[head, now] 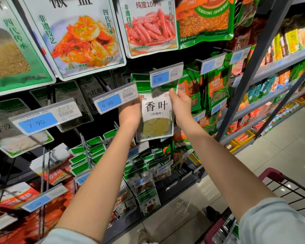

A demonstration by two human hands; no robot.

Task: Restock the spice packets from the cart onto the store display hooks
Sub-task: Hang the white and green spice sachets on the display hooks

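Bay-leaf packet (157, 110), upright against the display at the centre of the view, between both hands. The right hand (181, 105), at the packet's 3 o'clock edge, pinches it: the thumb (173, 94) lies on the printed front near the upper corner, and the fingers are behind the packet, out of sight. The left hand (129, 111) lies against the 9 o'clock edge; its fingers pass behind the 9.90 price tag (115, 101), so whether they grip cannot be told. At the packet's 12 o'clock the 5.90 price tag (165, 74) covers the top strip, so how the packet hangs cannot be seen. Green-topped packets (144, 173) hang in rows at 6 o'clock, partly screened by the forearms. Large pouches (88, 36) hang at 11 o'clock, cut off by the upper edge. A grey shelf upright (253, 71) stands at 2 o'clock. The cart (271, 174) sits at 4 o'clock, well apart from the packet and mostly cut off; its contents are too blurred to read.
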